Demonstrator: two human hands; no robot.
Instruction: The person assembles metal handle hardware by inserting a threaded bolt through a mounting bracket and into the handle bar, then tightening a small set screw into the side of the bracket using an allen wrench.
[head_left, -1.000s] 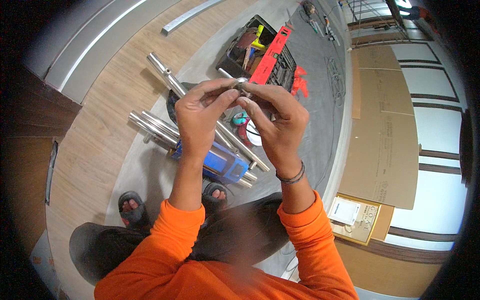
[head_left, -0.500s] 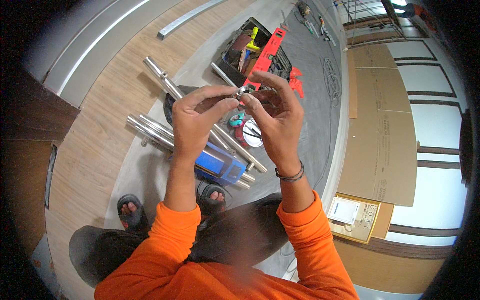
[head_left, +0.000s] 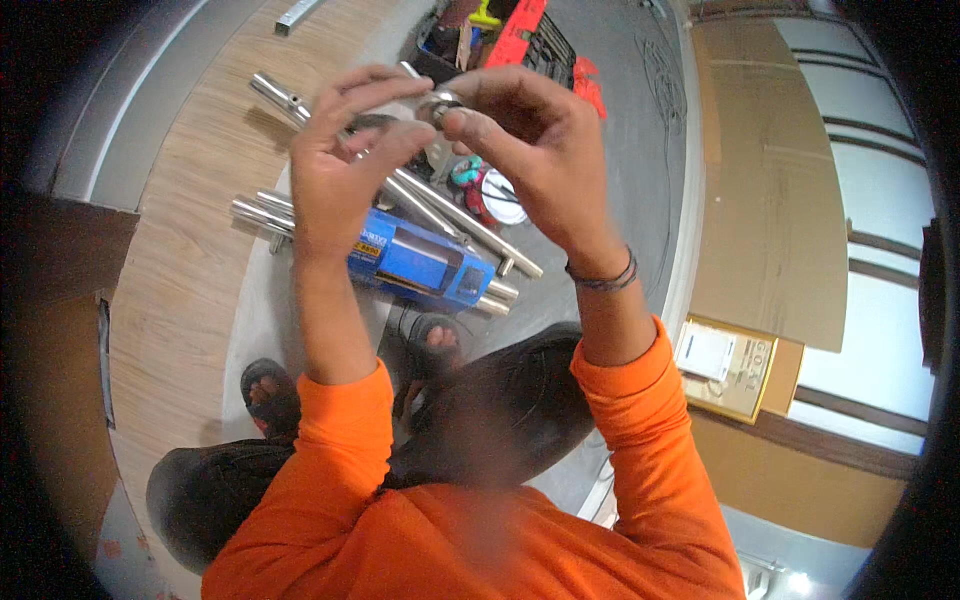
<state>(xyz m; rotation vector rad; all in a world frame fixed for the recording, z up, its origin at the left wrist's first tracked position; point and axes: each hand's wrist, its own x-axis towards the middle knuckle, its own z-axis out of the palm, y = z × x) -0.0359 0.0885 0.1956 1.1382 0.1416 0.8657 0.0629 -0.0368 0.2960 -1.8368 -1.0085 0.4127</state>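
A small shiny metal ring-shaped fitting is up in front of me, pinched between the thumb and fingers of my right hand. Its details are blurred and partly covered by fingers. My left hand is just left of the fitting, thumb and fingers parted, their tips close to its edge; contact is hard to make out. Below my hands, several polished metal tubes lie on the floor. A blue box with a window rests on some of them.
A black toolbox with a red spirit level stands at the far side, red gloves beside it. A white round container sits near the tubes. Cardboard sheets line the right. A square metal bar lies far left.
Both hands have come up and a little left in view with the fitting. My left fingers have spread from their pinch on it. The view has tilted, so the floor things appear higher.
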